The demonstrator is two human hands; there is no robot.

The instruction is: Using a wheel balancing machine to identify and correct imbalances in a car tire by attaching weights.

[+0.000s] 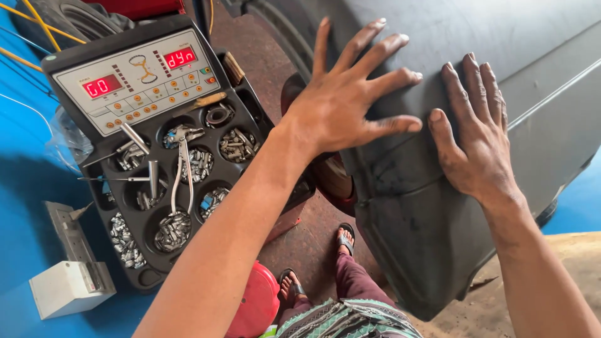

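Both of my hands lie flat on a large dark grey curved hood of a machine. My left hand has its fingers spread wide over the hood's upper edge. My right hand rests beside it, fingers together and pointing up. Neither hand holds anything. My feet in sandals stand on the brown floor below.
At the left stands a black machine top with a pale control panel showing red lit displays. Round wells hold several metal weights, and pliers lie across them. A white box and a red round object sit lower down.
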